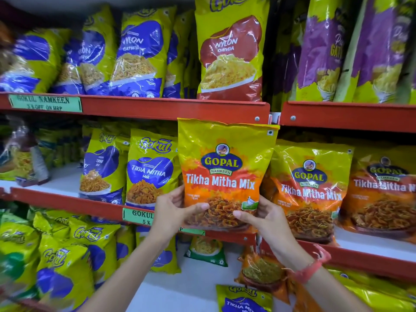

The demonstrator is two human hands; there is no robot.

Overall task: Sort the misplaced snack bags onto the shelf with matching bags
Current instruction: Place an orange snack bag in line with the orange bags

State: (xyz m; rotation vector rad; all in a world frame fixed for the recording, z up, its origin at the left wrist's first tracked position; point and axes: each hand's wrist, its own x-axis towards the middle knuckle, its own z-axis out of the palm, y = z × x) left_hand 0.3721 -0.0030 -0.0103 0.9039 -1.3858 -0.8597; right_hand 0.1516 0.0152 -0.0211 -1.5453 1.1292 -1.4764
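I hold a yellow and orange Gopal Tikha Mitha Mix bag (221, 167) upright in front of the middle shelf. My left hand (173, 210) grips its lower left corner and my right hand (265, 218) grips its lower right corner. Matching Gopal bags (308, 190) stand on the middle shelf just to the right, with another (382, 192) beyond. Left of the held bag stand blue and green Gokul Tikha Mitha bags (149, 170).
Red shelf edges (157, 108) run across the view. The top shelf holds blue Gokul Nylon bags (137, 52), a red Nylon Khevda bag (229, 50) and purple bags (326, 48). The bottom shelf holds Gokul bags (65, 262), a small green bag (206, 251) and an orange bag (261, 266).
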